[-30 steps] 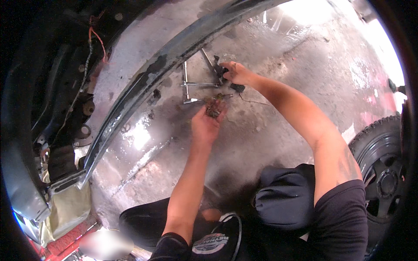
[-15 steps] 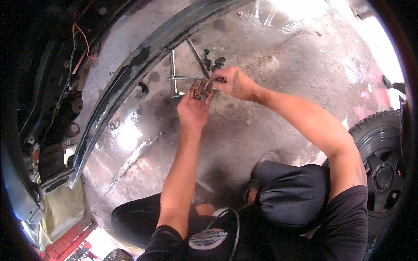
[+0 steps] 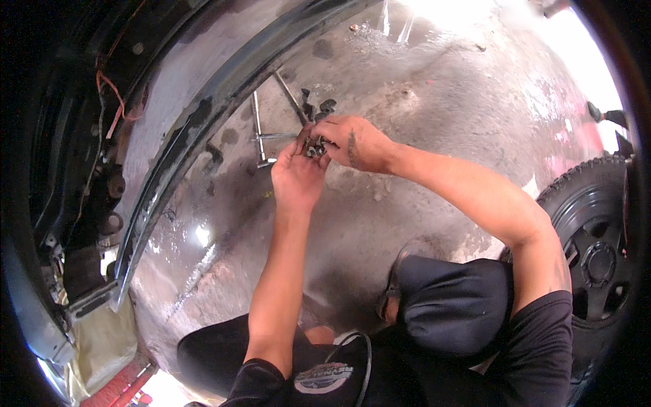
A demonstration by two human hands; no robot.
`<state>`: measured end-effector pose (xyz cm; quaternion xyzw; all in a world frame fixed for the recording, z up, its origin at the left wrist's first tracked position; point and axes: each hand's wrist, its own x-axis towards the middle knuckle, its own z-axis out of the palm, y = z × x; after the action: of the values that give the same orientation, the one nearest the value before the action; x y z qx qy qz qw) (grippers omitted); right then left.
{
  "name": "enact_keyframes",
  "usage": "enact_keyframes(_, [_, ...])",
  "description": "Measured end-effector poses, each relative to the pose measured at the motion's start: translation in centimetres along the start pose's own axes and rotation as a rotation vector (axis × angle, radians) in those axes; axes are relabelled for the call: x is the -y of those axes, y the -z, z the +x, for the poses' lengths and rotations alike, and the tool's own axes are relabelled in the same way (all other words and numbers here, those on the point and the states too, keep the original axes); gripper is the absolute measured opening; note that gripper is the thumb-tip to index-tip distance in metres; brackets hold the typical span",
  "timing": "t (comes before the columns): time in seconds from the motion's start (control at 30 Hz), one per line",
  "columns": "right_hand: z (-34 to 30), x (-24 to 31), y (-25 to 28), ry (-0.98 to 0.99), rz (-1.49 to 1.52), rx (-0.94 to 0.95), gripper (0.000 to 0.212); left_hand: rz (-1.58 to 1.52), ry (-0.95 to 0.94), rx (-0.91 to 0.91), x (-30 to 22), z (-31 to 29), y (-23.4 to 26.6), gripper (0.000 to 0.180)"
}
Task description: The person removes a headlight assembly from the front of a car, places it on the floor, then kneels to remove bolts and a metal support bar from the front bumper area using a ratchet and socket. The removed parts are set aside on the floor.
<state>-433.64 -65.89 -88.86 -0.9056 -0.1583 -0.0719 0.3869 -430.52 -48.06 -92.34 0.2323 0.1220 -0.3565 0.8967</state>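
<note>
My left hand (image 3: pixel 297 180) is turned palm up with its fingers curled, cupping several small metal fasteners (image 3: pixel 314 147) that look like bolts or nuts. Over that palm, the fingers of my right hand (image 3: pixel 361 144) are bent down and closed among the pieces. What the right fingertips pinch, if anything, is hidden. Just beyond the hands lie a long chrome ratchet-like tool (image 3: pixel 258 122), a dark bar (image 3: pixel 290 97) and some small black parts (image 3: pixel 327 106) on the concrete floor.
A long curved dark vehicle panel edge (image 3: pixel 178 142) runs along the left, with a loose orange wire (image 3: pixel 116 95) hanging behind it. To the right stands a wheel with a black rim (image 3: pixel 597 261). A red frame (image 3: pixel 122 388) shows at lower left. The floor (image 3: pixel 434 197) has wet, shiny patches.
My right hand has moved slightly left and down, in over the left palm. The view has shifted a little, so the floor tools appear lower and further left.
</note>
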Motion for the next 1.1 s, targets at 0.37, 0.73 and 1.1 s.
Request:
enact_keyframes(0.37, [0.3,-1.3,5.0,-0.165,0.278,0.009,0.029,-0.01,0.011,0.051,0.2,1.8,-4.3,0.045])
enact_keyframes(0.73, [0.1,2.5,11.3,0.254,-0.022,0.019,0.017,0.224,0.017,-0.006,0.5,-1.2,-12.1,0.046])
enact_keyframes(1.1, [-1.5,11.1,22.4,0.223,-0.043,-0.281,0.032,0.252,0.055,-0.145,1.1,-5.3,-26.4,0.034])
